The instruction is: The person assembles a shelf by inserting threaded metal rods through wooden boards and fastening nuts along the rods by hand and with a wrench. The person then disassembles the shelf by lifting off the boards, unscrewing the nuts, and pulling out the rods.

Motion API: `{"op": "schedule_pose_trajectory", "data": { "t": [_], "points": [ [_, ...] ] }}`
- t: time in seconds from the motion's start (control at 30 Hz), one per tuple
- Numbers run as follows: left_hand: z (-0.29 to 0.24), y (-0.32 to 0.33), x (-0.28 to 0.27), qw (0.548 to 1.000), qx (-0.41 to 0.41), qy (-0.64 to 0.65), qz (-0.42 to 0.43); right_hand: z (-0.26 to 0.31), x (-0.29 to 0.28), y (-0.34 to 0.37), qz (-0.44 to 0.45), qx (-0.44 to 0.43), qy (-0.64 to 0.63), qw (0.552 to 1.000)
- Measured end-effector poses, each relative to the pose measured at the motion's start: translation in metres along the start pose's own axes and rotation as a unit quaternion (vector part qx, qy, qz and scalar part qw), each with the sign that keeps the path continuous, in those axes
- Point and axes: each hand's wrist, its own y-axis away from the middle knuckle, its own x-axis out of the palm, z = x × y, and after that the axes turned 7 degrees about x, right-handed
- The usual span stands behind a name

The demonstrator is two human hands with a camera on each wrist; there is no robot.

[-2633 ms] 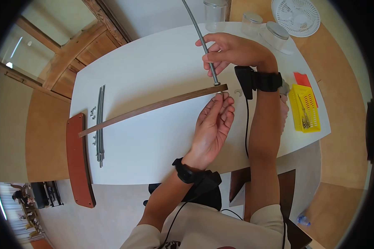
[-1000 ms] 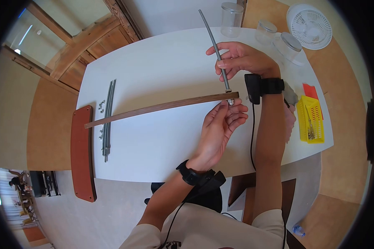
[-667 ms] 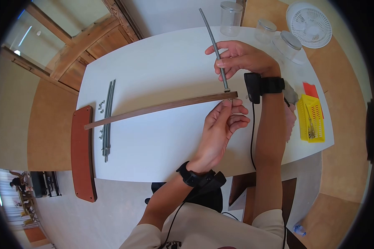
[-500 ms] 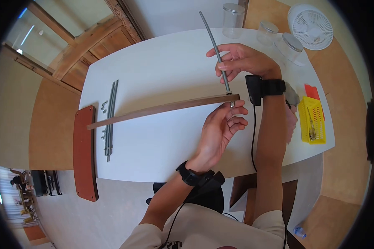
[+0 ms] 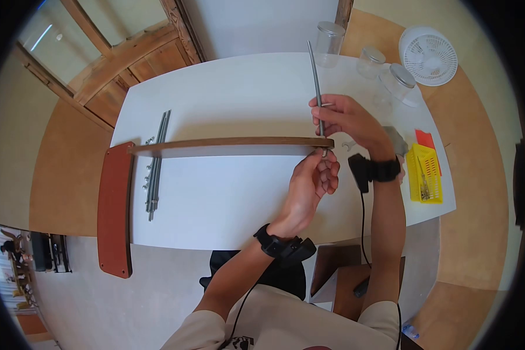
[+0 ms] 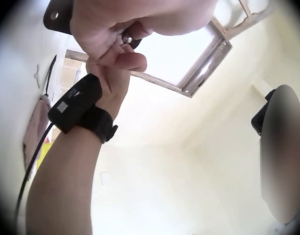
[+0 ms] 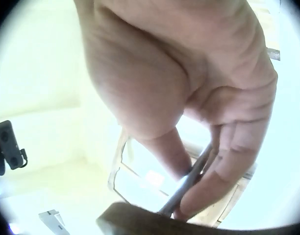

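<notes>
In the head view my right hand pinches a thin grey metal rod between thumb and fingers. The rod stands nearly upright on the right end of a brown wooden board, held up on edge above the table. The right wrist view shows the rod between my thumb and fingers, close to the board's edge. Below the same board end, my left hand pinches a small silver nut in line with the rod. The nut's rounded silver end shows between fingers in the left wrist view.
A red-brown board with corner holes overhangs the table's left edge. Beside it lie several metal rods and small nuts. To the right are a wrench, a yellow basket, lidded jars and a white fan.
The board has turned so its lower face shows more, and the rod stands more upright. My right hand appears lower in the head view. Both hands keep hold of the rod and nut.
</notes>
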Motion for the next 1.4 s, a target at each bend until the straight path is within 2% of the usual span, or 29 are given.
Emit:
{"op": "schedule_pose_trajectory", "data": {
  "t": [0.03,0.17,0.23,0.27,0.33,0.4,0.47,0.53,0.67,0.73,0.77,0.87,0.93,1.03,1.07,1.13,1.23,1.27,1.33,1.4],
  "points": [
    [0.001,0.0,-0.002,0.998,-0.016,0.049,0.023,-0.004,0.005,0.005,-0.019,0.005,-0.019,1.0],
    [-0.004,0.008,0.007,0.998,-0.008,0.055,0.02,-0.018,0.016,0.019,-0.069,-0.011,-0.099,0.993],
    [-0.008,0.013,0.017,0.986,0.018,-0.152,-0.062,-0.019,0.018,0.021,-0.075,-0.015,-0.1,0.992],
    [-0.008,0.014,0.014,0.986,0.021,-0.151,-0.062,-0.02,0.019,0.022,-0.081,-0.016,-0.103,0.991],
    [-0.004,0.013,0.001,0.956,0.08,-0.279,-0.039,-0.021,0.023,0.023,-0.082,-0.016,-0.106,0.991],
    [-0.003,0.017,0.003,0.964,0.087,-0.247,-0.039,-0.023,0.027,0.025,-0.081,-0.016,-0.109,0.991],
    [-0.002,0.018,-0.001,0.971,0.096,-0.215,-0.04,-0.025,0.032,0.027,-0.066,-0.033,-0.163,0.984],
    [0.003,0.015,-0.011,0.989,0.086,-0.118,0.016,-0.034,0.032,0.024,-0.074,-0.033,-0.172,0.982],
    [-0.003,0.021,-0.001,0.988,0.083,-0.13,-0.031,-0.04,0.035,0.027,-0.091,-0.026,-0.197,0.976],
    [-0.007,0.024,0.003,0.97,0.092,-0.219,-0.046,-0.038,0.038,0.029,-0.094,-0.029,-0.194,0.976],
    [-0.007,0.025,0.003,0.97,0.093,-0.218,-0.047,-0.036,0.039,0.03,-0.098,-0.033,-0.191,0.976],
    [-0.008,0.025,0.002,0.982,0.087,-0.165,-0.028,-0.034,0.043,0.029,-0.117,-0.052,-0.194,0.973],
    [-0.007,0.025,-0.003,0.998,0.03,-0.062,-0.008,-0.031,0.046,0.031,-0.101,-0.053,-0.191,0.975],
    [-0.022,0.032,0.007,0.997,-0.015,-0.066,-0.032,-0.026,0.051,0.035,-0.089,-0.056,-0.192,0.976],
    [-0.02,0.031,0.007,0.997,-0.016,-0.067,-0.033,-0.027,0.052,0.036,-0.093,-0.059,-0.194,0.975],
    [-0.013,0.03,0.004,0.979,0.04,-0.199,-0.025,-0.029,0.053,0.035,-0.107,-0.063,-0.199,0.972],
    [-0.007,0.03,0.0,0.977,0.064,-0.203,-0.017,-0.025,0.058,0.037,-0.134,-0.069,-0.192,0.97],
    [-0.008,0.03,0.0,0.977,0.064,-0.201,-0.017,-0.025,0.06,0.038,-0.151,-0.069,-0.191,0.967],
    [-0.008,0.033,-0.001,0.997,0.01,-0.08,0.002,-0.024,0.062,0.038,-0.147,-0.072,-0.189,0.968],
    [-0.012,0.035,0.0,0.998,-0.009,-0.059,0.003,-0.024,0.063,0.039,-0.145,-0.076,-0.189,0.968]
  ]
}}
